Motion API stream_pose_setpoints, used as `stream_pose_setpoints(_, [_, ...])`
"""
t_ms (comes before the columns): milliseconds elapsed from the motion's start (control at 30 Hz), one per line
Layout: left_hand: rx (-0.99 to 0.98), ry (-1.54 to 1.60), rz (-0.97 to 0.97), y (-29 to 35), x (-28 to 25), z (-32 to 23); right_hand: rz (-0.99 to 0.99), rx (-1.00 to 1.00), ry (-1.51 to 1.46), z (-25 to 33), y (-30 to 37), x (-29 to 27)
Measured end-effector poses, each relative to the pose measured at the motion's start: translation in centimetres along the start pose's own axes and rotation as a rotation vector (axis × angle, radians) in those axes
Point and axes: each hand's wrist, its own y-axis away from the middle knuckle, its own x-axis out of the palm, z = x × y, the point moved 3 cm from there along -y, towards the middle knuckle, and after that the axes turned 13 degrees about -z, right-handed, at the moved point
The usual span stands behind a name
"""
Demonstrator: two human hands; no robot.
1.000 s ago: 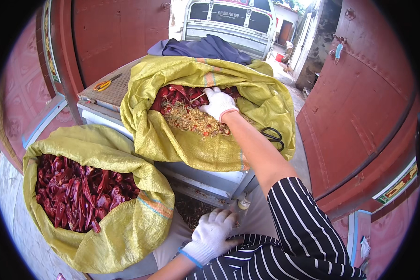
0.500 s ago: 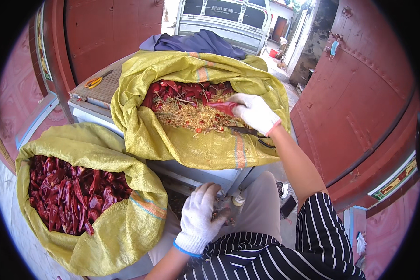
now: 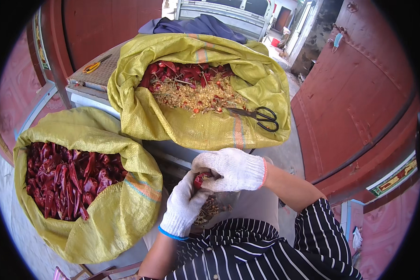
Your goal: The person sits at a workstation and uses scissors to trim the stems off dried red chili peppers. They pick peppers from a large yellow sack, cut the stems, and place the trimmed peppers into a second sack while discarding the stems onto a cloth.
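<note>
Both my hands, in white knit gloves, meet in front of my body around one dried red chili pepper (image 3: 199, 181). My left hand (image 3: 184, 201) grips it from the left, and my right hand (image 3: 229, 170) pinches it from the right; the fingers hide most of it. Beyond them, an upper yellow woven sack (image 3: 186, 133) holds red chilies (image 3: 191, 74) at its far side and loose seeds with stem bits (image 3: 196, 97) nearer. Black-handled scissors (image 3: 254, 115) lie on that sack's near right fold. To the left, a second yellow sack (image 3: 112, 233) is full of dried red chilies (image 3: 70, 182).
Below my hands is a pile of cut stems (image 3: 210, 207) over my lap. Orange-handled scissors (image 3: 92, 67) rest on a brown textured surface at the far left. Dark blue cloth (image 3: 191, 28) lies behind the upper sack. Red metal doors (image 3: 354, 98) flank the workplace; a truck (image 3: 224, 14) stands behind.
My right hand has come back from the upper sack with a chili and joined my left hand. The black-handled scissors now show fully. The view has tilted slightly downward.
</note>
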Motion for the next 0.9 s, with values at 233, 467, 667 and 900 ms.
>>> stream_pose_setpoints(233, [-0.036, -0.191, 0.025, -0.2, -0.6, -0.1, -0.077, -0.327, 0.559, -1.1, 0.7, 1.7])
stream_pose_setpoints(467, [0.086, -0.194, 0.023, -0.5, -1.0, 0.7, -0.112, -0.039, 0.076, -2.0, 0.5, 2.6])
stream_pose_setpoints(667, [0.137, -0.247, 0.026, -0.4, -1.2, 1.1, -0.230, 0.403, -0.499, -3.0, 2.0, 5.0])
stream_pose_setpoints(900, [0.181, -0.300, -0.016, -0.2, -0.5, 2.1, -0.323, 0.758, -0.869, -4.5, 2.8, 6.0])
